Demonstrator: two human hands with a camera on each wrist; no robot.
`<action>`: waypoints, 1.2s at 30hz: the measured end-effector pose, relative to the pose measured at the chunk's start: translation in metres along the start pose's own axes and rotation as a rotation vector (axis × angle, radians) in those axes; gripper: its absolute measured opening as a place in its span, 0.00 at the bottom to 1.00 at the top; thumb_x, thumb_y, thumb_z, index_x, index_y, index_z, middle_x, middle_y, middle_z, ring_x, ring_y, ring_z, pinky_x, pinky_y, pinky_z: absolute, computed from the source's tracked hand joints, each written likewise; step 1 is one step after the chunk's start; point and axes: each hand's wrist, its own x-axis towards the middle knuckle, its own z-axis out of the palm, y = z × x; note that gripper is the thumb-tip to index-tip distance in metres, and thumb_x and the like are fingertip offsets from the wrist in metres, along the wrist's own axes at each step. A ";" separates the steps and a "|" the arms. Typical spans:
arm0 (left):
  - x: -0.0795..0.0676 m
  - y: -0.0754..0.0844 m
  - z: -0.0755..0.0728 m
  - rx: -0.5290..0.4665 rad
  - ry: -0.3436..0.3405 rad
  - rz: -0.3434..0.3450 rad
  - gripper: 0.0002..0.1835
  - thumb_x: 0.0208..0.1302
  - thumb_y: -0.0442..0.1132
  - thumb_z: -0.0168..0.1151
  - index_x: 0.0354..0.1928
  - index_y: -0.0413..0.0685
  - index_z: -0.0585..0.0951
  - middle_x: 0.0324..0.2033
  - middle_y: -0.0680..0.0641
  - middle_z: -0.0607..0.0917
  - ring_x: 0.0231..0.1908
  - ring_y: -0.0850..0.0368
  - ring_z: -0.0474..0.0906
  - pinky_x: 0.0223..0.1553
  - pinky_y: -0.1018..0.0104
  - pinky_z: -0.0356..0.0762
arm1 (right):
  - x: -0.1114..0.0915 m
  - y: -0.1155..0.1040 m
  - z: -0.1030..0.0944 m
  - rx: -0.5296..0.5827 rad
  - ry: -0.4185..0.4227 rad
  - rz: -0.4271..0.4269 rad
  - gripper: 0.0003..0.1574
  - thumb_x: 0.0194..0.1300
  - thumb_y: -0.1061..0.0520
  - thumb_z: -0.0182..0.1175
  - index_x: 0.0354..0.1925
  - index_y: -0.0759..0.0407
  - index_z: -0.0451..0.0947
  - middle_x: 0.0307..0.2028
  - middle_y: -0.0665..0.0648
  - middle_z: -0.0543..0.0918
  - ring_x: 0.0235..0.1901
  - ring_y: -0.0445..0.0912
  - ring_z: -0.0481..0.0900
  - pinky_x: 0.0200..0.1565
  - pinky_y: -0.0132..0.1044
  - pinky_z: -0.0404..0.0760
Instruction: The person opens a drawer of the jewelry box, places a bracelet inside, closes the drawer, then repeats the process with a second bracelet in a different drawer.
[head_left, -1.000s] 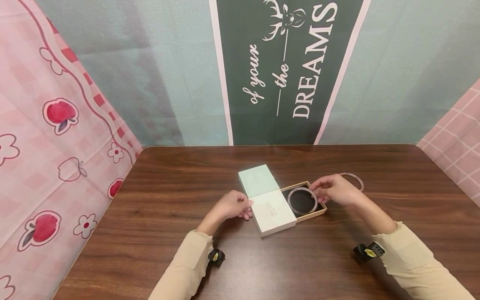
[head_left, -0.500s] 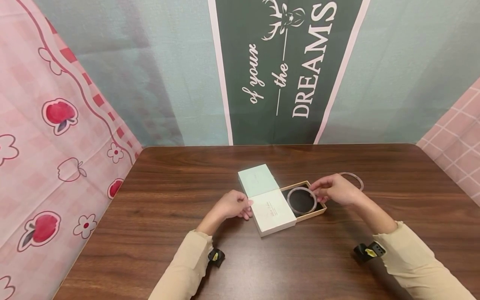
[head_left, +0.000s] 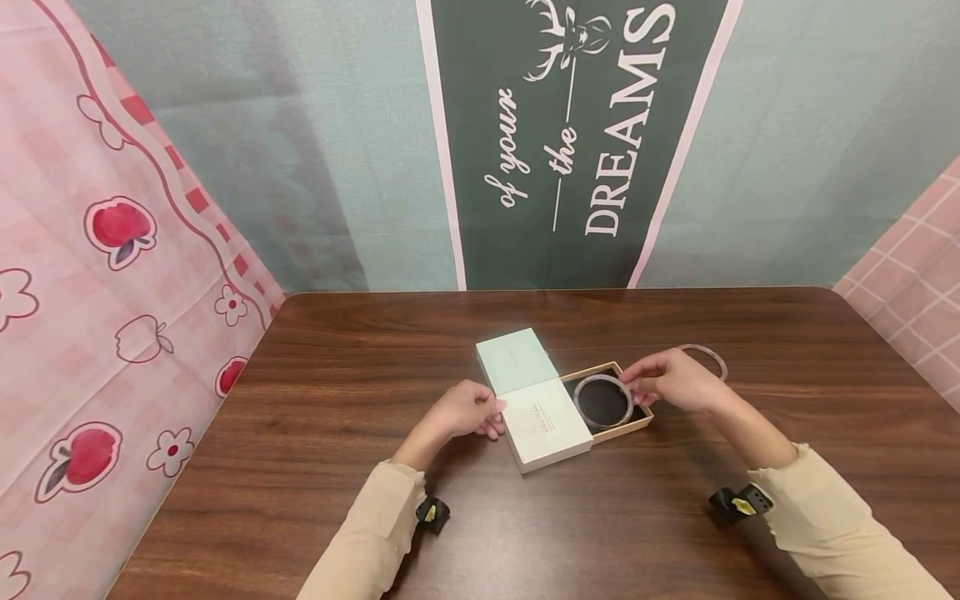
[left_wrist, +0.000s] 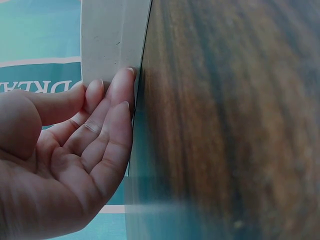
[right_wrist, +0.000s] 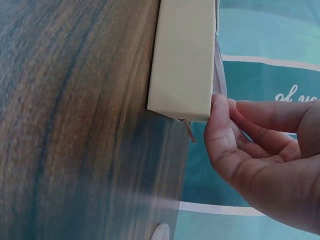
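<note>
Little has shifted: the right hand (head_left: pixel 671 379) pinches a bangle (head_left: pixel 602 377), drawer (head_left: pixel 624 430) beneath; the left hand (head_left: pixel 467 408) holds the white box (head_left: pixel 545 429); placement seems unfinished.

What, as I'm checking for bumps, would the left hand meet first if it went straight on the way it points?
The white box: the left hand points at its side and seems to touch it, though exact contact is hard to judge.

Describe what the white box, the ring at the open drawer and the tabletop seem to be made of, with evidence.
White box: probably matt cardboard; crisp edges, printed lettering.

Ring: smooth plastic or glass, perhaps; pale, seemingly translucent, so unsettled.

Tabletop: wood or wood-look laminate, satin; dark grain, soft reflected light.
</note>
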 end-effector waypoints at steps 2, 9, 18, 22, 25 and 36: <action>0.000 0.000 0.000 0.000 0.000 0.000 0.14 0.65 0.34 0.54 0.24 0.31 0.76 0.21 0.41 0.83 0.20 0.57 0.79 0.25 0.67 0.78 | 0.000 0.000 0.000 -0.005 0.001 0.003 0.12 0.59 0.71 0.52 0.41 0.79 0.74 0.30 0.62 0.81 0.27 0.47 0.79 0.32 0.41 0.80; 0.001 -0.001 0.000 -0.003 -0.001 0.000 0.14 0.65 0.34 0.54 0.24 0.32 0.76 0.20 0.42 0.83 0.20 0.57 0.79 0.25 0.67 0.77 | 0.000 0.000 -0.001 -0.012 -0.002 0.010 0.11 0.59 0.71 0.52 0.40 0.79 0.75 0.30 0.62 0.81 0.28 0.47 0.79 0.33 0.41 0.80; 0.002 -0.003 0.000 -0.005 0.000 0.013 0.14 0.65 0.34 0.54 0.24 0.32 0.76 0.20 0.42 0.83 0.19 0.58 0.79 0.24 0.68 0.77 | -0.001 0.000 -0.001 0.034 -0.004 0.006 0.11 0.59 0.72 0.52 0.39 0.82 0.73 0.32 0.66 0.80 0.28 0.48 0.81 0.33 0.40 0.81; 0.002 -0.003 0.000 -0.006 0.003 0.014 0.13 0.65 0.34 0.55 0.24 0.32 0.76 0.20 0.42 0.83 0.19 0.58 0.79 0.25 0.67 0.77 | -0.002 -0.001 -0.001 0.054 -0.005 0.001 0.12 0.59 0.73 0.52 0.40 0.83 0.72 0.32 0.67 0.80 0.29 0.50 0.81 0.33 0.39 0.81; 0.002 -0.003 0.000 -0.007 0.005 0.011 0.14 0.65 0.34 0.55 0.24 0.32 0.76 0.20 0.42 0.83 0.19 0.58 0.79 0.25 0.67 0.77 | -0.001 0.000 -0.003 0.048 -0.008 -0.003 0.11 0.59 0.72 0.53 0.40 0.82 0.72 0.32 0.67 0.80 0.29 0.50 0.81 0.34 0.40 0.81; 0.002 -0.003 0.000 -0.011 0.002 0.010 0.13 0.65 0.34 0.54 0.24 0.31 0.76 0.20 0.42 0.83 0.19 0.58 0.79 0.25 0.67 0.77 | -0.002 0.003 -0.013 0.083 0.024 0.058 0.15 0.59 0.68 0.56 0.43 0.80 0.72 0.34 0.65 0.81 0.30 0.48 0.80 0.35 0.41 0.81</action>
